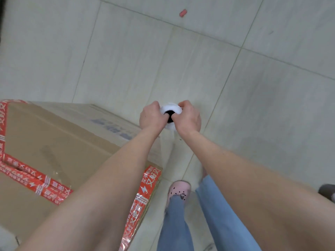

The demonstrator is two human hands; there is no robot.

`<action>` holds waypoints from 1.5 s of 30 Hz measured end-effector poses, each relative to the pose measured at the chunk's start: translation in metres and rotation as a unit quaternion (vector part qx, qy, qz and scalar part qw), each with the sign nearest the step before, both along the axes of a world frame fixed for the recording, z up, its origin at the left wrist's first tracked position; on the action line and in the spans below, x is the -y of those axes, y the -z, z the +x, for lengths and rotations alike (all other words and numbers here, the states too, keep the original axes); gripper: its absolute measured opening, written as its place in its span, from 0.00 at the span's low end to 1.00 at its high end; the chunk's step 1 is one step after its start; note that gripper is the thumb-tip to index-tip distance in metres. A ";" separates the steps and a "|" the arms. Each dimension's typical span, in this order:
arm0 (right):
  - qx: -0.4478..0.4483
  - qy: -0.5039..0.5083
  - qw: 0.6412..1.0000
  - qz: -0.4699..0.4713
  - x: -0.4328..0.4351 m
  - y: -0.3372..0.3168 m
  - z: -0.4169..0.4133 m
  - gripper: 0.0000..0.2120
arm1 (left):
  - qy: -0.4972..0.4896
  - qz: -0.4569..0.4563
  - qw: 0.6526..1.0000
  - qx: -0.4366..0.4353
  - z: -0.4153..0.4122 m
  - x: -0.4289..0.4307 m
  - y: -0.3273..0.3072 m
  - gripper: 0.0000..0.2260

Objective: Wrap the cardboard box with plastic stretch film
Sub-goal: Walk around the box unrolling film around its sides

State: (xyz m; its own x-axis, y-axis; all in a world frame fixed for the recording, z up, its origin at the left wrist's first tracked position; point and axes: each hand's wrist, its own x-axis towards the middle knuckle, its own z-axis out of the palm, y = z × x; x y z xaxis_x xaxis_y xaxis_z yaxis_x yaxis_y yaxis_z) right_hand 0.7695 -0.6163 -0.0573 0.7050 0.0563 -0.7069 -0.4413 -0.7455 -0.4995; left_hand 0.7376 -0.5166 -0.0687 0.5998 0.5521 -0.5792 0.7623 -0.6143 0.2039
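Pale floor tiles (226, 73) fill the view, bare ahead and to the right except for a small pink scrap (183, 13) lying far off near the top edge. I see the cardboard box (54, 134) standing on the floor at lower left, its top seams sealed with red printed tape (146, 189); its near right corner ends just beside the pink shoe (178, 192), leaving only a narrow strip of tile between box edge and blue trouser legs (210, 211). I see the stretch film roll (171, 110) held upright, end-on to the camera, just past the box's right side, above open floor. Left hand (151, 116) is closed on the roll's left side, with a finger at its dark core opening. Right hand (187, 116) is closed on the right side in the same manner. A translucent sheet of film (167, 151) hangs down from the roll toward the box's right edge; I cannot tell where it attaches.
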 end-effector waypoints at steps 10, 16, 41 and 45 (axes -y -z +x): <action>-0.090 -0.026 0.995 0.041 -0.030 -0.001 0.017 0.12 | -0.023 -0.010 0.999 -0.048 0.008 -0.027 -0.011 0.14; -0.093 -0.053 0.994 0.024 -0.034 0.001 0.020 0.10 | 0.180 0.022 0.983 0.002 0.029 -0.029 -0.015 0.16; -0.059 -0.184 0.981 -0.020 -0.163 -0.002 0.061 0.12 | -0.215 -0.058 0.974 -0.035 0.027 -0.147 -0.006 0.13; -0.047 -0.223 0.973 -0.028 -0.172 0.000 0.065 0.17 | -0.018 0.009 1.000 -0.005 0.041 -0.156 -0.009 0.14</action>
